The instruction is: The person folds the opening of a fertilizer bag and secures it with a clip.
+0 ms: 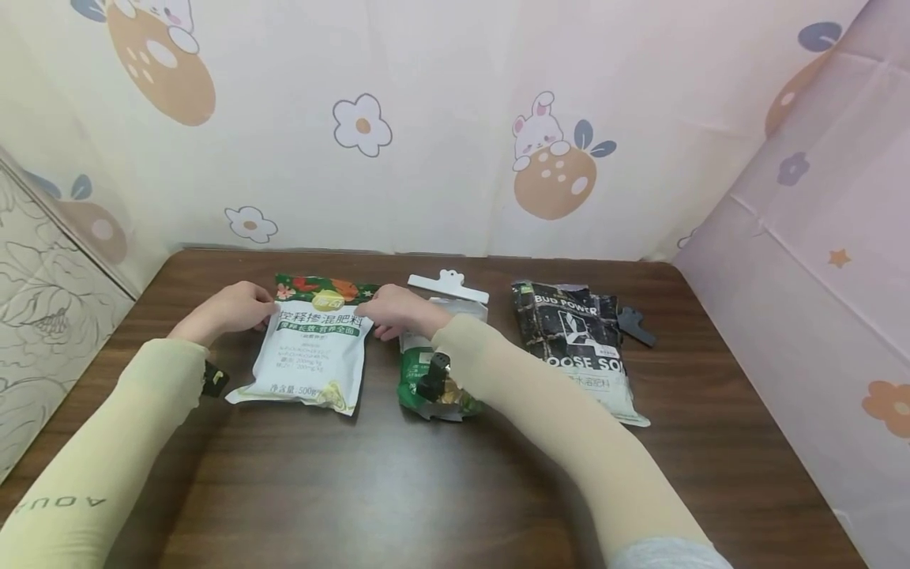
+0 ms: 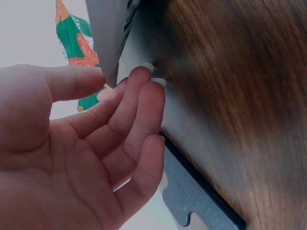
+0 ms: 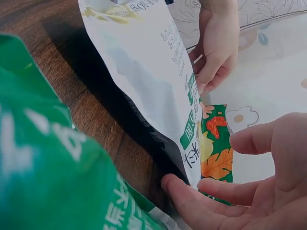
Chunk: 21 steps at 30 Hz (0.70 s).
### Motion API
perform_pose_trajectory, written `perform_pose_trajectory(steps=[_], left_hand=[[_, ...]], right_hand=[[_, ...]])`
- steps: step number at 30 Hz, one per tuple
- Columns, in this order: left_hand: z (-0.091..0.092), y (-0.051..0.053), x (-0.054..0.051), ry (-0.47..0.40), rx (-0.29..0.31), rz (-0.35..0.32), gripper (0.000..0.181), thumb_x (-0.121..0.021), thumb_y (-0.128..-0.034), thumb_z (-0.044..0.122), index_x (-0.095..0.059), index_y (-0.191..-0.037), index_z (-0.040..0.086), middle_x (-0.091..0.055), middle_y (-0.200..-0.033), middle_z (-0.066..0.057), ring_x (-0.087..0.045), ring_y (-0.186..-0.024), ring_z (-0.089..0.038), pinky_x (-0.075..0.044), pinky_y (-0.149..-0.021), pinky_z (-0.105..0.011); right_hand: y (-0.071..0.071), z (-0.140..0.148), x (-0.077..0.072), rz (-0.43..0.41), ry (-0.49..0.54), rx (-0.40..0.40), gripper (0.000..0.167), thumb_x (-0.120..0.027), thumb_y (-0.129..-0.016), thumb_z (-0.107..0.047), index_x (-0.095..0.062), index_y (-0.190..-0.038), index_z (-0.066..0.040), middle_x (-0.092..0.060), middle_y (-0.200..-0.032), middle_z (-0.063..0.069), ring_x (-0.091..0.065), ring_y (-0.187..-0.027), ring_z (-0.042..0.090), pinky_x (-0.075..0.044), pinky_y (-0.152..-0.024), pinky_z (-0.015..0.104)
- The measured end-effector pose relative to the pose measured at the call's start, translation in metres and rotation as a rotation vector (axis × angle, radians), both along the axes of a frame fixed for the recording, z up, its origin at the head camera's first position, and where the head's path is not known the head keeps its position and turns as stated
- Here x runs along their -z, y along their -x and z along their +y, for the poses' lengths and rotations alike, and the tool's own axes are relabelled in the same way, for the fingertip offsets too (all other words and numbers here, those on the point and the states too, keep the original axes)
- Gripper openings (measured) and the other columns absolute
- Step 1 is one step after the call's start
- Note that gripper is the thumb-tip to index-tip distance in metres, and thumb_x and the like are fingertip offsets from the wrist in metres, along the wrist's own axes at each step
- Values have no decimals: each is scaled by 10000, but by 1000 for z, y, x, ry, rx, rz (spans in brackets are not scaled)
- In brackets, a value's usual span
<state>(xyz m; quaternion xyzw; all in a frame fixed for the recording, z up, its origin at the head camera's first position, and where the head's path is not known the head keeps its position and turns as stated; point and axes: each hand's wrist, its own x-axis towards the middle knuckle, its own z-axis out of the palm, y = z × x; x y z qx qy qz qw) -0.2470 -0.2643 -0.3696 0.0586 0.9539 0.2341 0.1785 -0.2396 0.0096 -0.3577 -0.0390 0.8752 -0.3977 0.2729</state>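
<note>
Between my hands is a white fertilizer bag (image 1: 313, 356) with a green, flowered top band. My left hand (image 1: 235, 308) pinches its upper left edge. In the left wrist view, the thumb (image 2: 79, 84) is on one side of that edge and fingers are on the other. My right hand (image 1: 401, 308) is at the upper right edge. There, the right wrist view shows fingertips (image 3: 175, 182) around the edge, with the thumb held apart from them. A green and white bag (image 1: 412, 371) lies under my right forearm, partly covered.
A white clip (image 1: 449, 286) lies at the back, above the green bag. To the right are a black and white soil bag (image 1: 562, 324) and a dark clip (image 1: 636, 325). Another dark clip (image 2: 196, 187) lies near my left fingers. A patterned curtain (image 1: 441, 190) hangs behind the wooden table (image 1: 355, 490).
</note>
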Motion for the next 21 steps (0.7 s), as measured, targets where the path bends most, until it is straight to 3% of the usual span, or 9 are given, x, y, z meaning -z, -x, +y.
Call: perform_pose_trajectory(steps=[6,11,15,21], left_hand=[[2,-1,1,-18,2,-5,384,-518,-1016,169,-577,-1176,-175,-668,-1006,-256,-659,-897,-344,-465,-854,-589],[-2,0,1,-98,-34,-58,380,-514,-1019,166,-584,-1180,-171,-673,-1031,-252,-643,-959,-370,-424,-922,-618],[-5,2,0,-171,-72,-111,404,-507,-1026,180,-561,-1216,-172,-646,-1125,-281,-642,-1013,-367,-457,-926,-564],[-6,1,0,-207,-98,-142,420,-510,-1036,192,-546,-1252,-167,-632,-1176,-284,-653,-1009,-321,-494,-885,-472]], right_hand=[[0,4,4,-38,96,26,399,-620,-985,-252,-575,-1244,48,-653,-1095,120,-687,-859,197,-565,-770,303],[3,8,6,-41,163,11,317,-619,-984,-209,-633,-1159,55,-703,-1027,131,-696,-876,197,-558,-809,312],[4,10,6,-39,193,15,280,-621,-979,-197,-659,-1105,51,-714,-999,137,-701,-864,198,-556,-822,325],[3,13,4,-72,243,40,291,-633,-975,-191,-660,-1113,63,-685,-987,142,-672,-785,159,-552,-840,335]])
